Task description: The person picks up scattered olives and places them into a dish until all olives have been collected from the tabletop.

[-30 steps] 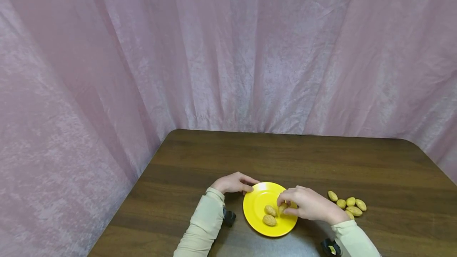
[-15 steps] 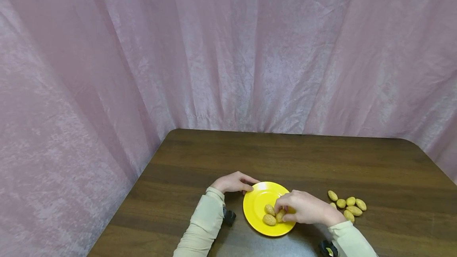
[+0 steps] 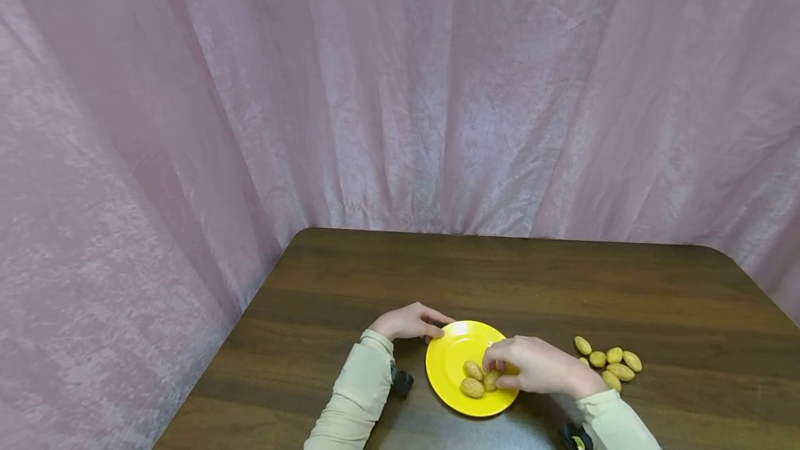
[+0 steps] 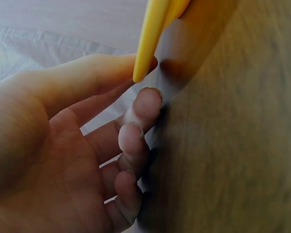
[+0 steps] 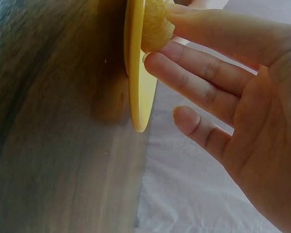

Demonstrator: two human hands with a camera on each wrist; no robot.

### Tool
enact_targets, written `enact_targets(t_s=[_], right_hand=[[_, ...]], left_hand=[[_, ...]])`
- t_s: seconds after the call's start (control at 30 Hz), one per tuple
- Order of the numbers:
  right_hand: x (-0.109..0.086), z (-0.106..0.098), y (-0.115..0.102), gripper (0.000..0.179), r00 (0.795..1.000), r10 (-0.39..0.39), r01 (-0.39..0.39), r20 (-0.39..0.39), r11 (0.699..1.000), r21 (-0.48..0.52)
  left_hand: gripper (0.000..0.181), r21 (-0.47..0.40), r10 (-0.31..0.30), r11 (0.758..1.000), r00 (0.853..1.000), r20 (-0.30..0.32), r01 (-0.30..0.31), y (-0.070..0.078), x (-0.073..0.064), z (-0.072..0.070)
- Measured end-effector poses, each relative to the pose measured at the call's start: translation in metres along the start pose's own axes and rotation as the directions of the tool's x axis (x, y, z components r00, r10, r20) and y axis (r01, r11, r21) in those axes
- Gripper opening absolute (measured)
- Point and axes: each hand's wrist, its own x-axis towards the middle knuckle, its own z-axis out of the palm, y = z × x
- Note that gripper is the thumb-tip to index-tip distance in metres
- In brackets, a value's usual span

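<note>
A yellow plate rests on the table, with two tan-yellow, rough-skinned ovals like small potatoes on it. My left hand holds the plate's far left rim, thumb at the edge; in the left wrist view its other fingers curl below the rim. Over the plate's right side, my right hand pinches a third potato-like oval between thumb and fingers, close beside the other two. The right wrist view shows this held oval against the plate's surface, partly hidden by the fingers.
Several more of the same ovals lie in a loose cluster on the brown wooden table, right of the plate, some close behind my right wrist. A pink curtain hangs along the table's far edge and left side.
My right hand has moved slightly left and nearer with its oval, bringing it beside the other two, then stayed there. The left hand and plate have hardly moved.
</note>
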Motion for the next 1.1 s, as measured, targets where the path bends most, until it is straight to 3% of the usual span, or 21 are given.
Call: enact_targets(t_s=[0.53, 0.73, 1.1], right_hand=[[-0.014, -0.017, 0.011, 0.009, 0.997, 0.060, -0.060, -0.050, 0.998, -0.012], [-0.030, -0.028, 0.023, 0.011, 0.991, 0.099, -0.099, -0.090, 0.995, -0.002], [-0.068, -0.046, 0.050, 0.015, 0.969, 0.215, -0.224, -0.119, 0.972, -0.069]], left_hand=[[0.036, -0.004, -0.024, 1.000, 1.000, -0.005, 0.024, 0.001, 0.000, 0.000], [0.035, -0.011, -0.051, 0.999, 0.999, -0.008, 0.051, 0.002, -0.002, 0.002], [0.035, -0.019, -0.040, 0.999, 0.999, -0.006, 0.040, 0.000, -0.003, 0.001]])
